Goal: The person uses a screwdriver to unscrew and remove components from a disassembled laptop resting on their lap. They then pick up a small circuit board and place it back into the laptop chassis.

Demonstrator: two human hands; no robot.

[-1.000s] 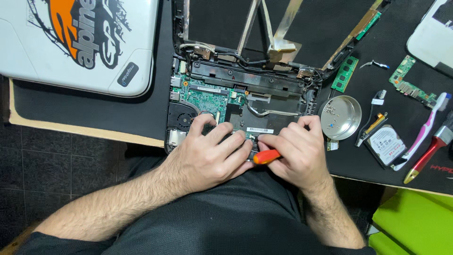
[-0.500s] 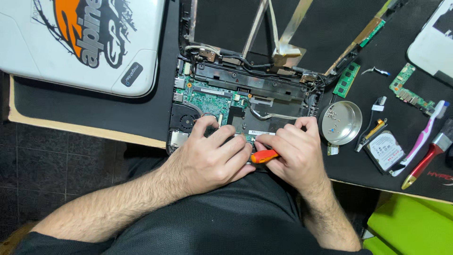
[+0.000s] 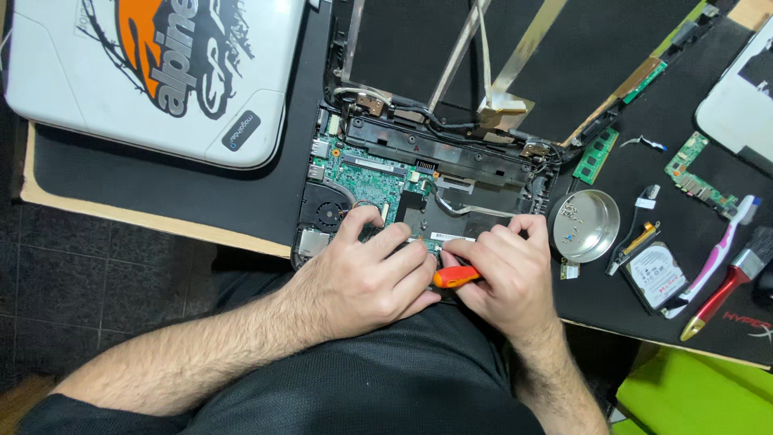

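Black desk mat (image 3: 161, 193) carries an opened laptop (image 3: 419, 185) mid-frame; right hand (image 3: 503, 278) grasps an orange screwdriver (image 3: 456, 277), left hand (image 3: 362, 278) rests curled, fingertips on its board.

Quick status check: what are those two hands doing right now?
Right hand grips orange-handled screwdriver. Left hand rests on opened laptop, beside it. Small metal dish right of laptop, clear of hands.

Single head-worn view, steeply downward and close over the opened laptop (image 3: 419, 193) at the desk's near edge.
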